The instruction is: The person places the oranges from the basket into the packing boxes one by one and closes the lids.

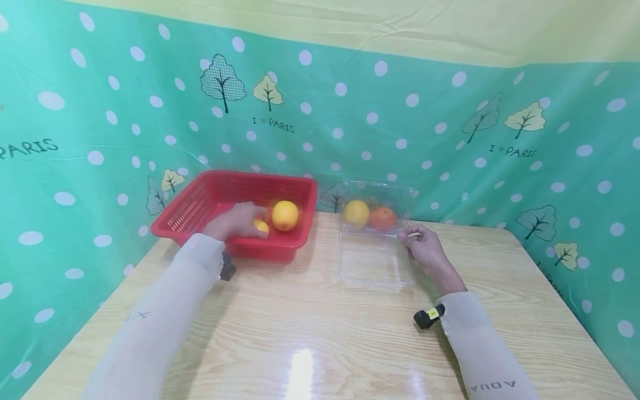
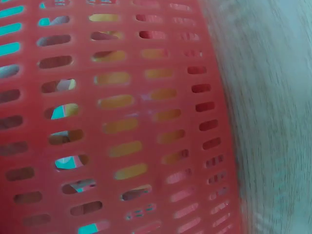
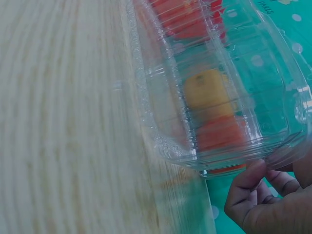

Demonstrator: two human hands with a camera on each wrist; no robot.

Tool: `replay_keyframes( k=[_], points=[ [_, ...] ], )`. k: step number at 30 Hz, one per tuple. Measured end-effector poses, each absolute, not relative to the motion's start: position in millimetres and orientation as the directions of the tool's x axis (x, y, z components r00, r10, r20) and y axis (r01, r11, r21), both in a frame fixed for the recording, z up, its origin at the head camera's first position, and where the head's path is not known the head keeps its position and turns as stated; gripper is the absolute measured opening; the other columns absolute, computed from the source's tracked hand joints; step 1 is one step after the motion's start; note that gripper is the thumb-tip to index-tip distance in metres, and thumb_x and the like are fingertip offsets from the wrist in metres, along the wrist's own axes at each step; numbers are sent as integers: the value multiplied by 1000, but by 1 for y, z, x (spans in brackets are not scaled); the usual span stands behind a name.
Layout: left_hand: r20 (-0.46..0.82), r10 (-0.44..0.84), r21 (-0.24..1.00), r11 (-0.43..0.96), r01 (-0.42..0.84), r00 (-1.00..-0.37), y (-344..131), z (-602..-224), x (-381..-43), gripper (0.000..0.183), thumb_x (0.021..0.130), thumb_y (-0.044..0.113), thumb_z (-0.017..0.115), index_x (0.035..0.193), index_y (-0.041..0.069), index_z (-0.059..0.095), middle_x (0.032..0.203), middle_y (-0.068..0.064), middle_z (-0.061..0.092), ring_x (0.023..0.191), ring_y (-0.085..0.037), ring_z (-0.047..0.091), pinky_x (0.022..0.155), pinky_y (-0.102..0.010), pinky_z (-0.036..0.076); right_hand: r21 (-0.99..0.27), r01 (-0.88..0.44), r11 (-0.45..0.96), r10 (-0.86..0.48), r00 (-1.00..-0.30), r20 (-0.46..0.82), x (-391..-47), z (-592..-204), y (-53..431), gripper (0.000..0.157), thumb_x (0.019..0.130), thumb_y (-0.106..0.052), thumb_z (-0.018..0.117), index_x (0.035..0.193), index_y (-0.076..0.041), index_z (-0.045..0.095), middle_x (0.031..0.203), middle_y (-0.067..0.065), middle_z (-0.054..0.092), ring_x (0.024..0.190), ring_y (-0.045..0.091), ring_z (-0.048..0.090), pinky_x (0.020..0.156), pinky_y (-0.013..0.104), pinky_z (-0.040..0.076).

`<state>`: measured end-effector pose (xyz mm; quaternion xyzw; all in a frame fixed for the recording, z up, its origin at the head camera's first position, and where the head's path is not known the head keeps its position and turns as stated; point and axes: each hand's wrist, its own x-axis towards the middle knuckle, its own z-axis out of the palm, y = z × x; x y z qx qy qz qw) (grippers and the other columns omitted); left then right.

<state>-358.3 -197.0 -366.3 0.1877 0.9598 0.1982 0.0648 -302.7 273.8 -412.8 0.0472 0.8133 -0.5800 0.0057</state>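
Observation:
My left hand (image 1: pixel 239 220) reaches over the near rim of the red plastic basket (image 1: pixel 305 239), its fingers curled round a yellow-orange fruit (image 1: pixel 261 226), mostly hidden by the hand. Another yellow-orange fruit (image 1: pixel 285 215) lies to its right in the basket. Through the slots of the basket wall (image 2: pixel 146 146), the left wrist view shows orange patches of fruit. My right hand (image 1: pixel 425 247) pinches the right edge of a clear plastic clamshell box (image 1: pixel 372 266), opened out. Behind its clear plastic sit a yellow fruit (image 1: pixel 356 213) and an orange-red fruit (image 1: pixel 383 218).
Both containers stand near the back of a wood-grain table (image 1: pixel 320 322). A green dotted curtain (image 1: pixel 350 122) hangs close behind and along both sides. Small black cameras (image 1: pixel 427 318) are strapped to the wrists.

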Motion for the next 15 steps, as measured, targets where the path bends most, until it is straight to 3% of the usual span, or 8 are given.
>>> replay_keyframes(
  k=[4, 10, 15],
  points=[
    [-41, 376, 386, 861, 332, -926, -198, -367, -359, 52, 67, 40, 91, 111, 22, 69, 102, -1, 64, 100, -25, 57, 84, -44, 51, -944, 87, 319, 79, -995, -65, -302, -414, 273, 20, 104, -16, 59, 116, -1, 53, 82, -1, 55, 68, 10, 50, 59, 23, 44],
    [-23, 378, 351, 870, 347, -926, -197, -368, -360, 59, 69, 36, 89, 122, 22, 66, 118, -6, 60, 118, -33, 46, 97, -59, 44, -944, 87, 317, 78, -995, -65, -303, -414, 274, 21, 105, -17, 58, 117, -1, 53, 84, 0, 57, 68, 9, 50, 58, 23, 43],
    [19, 399, 317, 867, 384, -917, -196, -366, -360, 59, 70, 37, 87, 123, 22, 66, 120, -7, 58, 120, -34, 42, 100, -63, 39, -945, 81, 317, 74, -995, -60, -303, -413, 274, 21, 105, -17, 58, 117, -1, 53, 85, 0, 57, 68, 9, 49, 57, 23, 43]
  ],
)
